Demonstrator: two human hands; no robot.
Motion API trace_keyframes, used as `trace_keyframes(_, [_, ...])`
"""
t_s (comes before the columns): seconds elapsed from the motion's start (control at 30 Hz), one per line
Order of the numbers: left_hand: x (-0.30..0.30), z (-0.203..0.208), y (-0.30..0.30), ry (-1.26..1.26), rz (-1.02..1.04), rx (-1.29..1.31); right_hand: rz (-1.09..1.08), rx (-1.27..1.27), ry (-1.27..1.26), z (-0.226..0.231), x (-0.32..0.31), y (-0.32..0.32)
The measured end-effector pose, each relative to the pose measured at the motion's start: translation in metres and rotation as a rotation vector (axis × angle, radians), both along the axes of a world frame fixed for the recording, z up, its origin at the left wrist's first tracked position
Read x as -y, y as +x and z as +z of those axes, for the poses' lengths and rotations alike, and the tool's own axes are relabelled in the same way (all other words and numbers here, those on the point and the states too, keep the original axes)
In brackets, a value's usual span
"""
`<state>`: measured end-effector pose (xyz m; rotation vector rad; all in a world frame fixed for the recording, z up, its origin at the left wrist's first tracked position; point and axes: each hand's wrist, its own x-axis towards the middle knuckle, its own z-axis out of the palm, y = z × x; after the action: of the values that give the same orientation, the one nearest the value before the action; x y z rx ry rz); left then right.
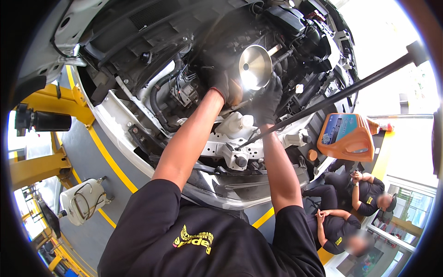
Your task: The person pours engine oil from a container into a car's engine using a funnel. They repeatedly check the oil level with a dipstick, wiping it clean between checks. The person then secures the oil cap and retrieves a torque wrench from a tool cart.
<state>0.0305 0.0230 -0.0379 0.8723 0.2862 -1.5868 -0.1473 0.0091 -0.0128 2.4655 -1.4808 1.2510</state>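
Observation:
A shiny metal funnel (261, 57) with a flat handle sits over the engine, its wide mouth facing up toward me. My right hand (268, 99), in a dark glove, is closed at the funnel's lower right rim; motion blurs part of it. To the left of the funnel, my left hand (218, 82), also gloved, reaches down into the engine bay (184, 92). Its fingers are smeared and blend into the dark parts, so I cannot make out what they touch. A tan-orange rounded surface (236, 92) shows between that hand and the funnel.
An orange oil jug (346, 137) lies on the right of the car's front, with an orange cap (312, 154) beside it. A black prop rod (332, 94) slants across the right. Two people (339, 226) sit at lower right. Yellow lift arms (55, 104) stand left.

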Motion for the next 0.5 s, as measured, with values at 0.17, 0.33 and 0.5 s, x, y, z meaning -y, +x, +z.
trace_keyframes(0.17, [-0.011,0.028,0.002,-0.037,0.028,0.131,0.326,0.012,0.082,0.036,-0.018,-0.007])
trace_keyframes(0.33, [-0.032,0.072,-0.019,-0.068,0.001,0.228,0.508,0.007,0.274,0.077,-0.023,0.014])
trace_keyframes(0.5, [-0.079,0.136,-0.033,0.041,-0.064,0.459,0.589,-0.028,0.283,0.095,-0.019,0.01])
